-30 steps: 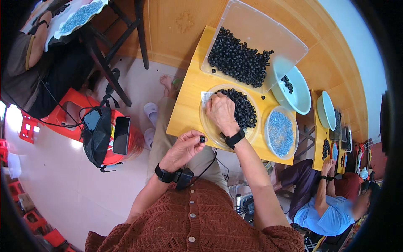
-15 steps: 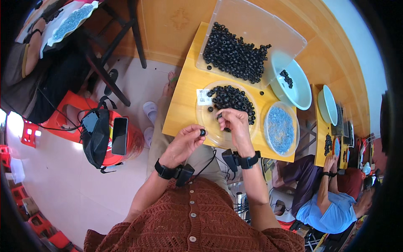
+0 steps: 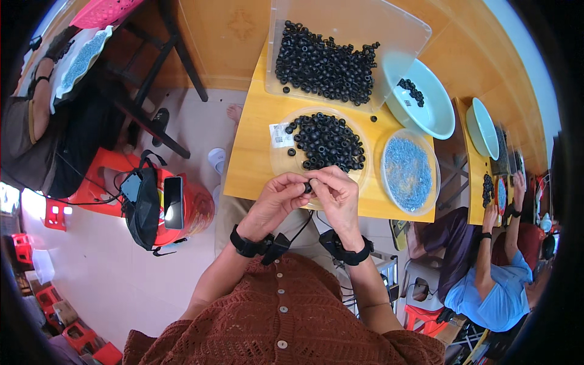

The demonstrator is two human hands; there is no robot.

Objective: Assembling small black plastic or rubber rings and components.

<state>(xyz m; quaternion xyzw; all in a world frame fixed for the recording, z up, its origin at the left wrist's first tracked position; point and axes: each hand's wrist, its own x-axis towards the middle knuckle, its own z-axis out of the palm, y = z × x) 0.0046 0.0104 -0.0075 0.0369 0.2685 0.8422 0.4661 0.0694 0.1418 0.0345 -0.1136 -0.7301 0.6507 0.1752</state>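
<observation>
A white rectangular label point(image 3: 281, 135) sits at the left edge of the clear round dish point(image 3: 286, 159) of black rings on the yellow table point(image 3: 252, 170). Another white label point(image 3: 406, 101) lies inside the pale blue bowl point(image 3: 438, 118). Left hand point(image 3: 277, 198) and right hand point(image 3: 336, 194) meet, fingertips pinched on one small black ring point(image 3: 308, 187) above the dish's near rim.

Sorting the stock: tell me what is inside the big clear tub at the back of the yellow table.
The clear tub holds a heap of small black rings, spread over its near half; the far half is bare. Whatever lies under the heap is covered.
</observation>
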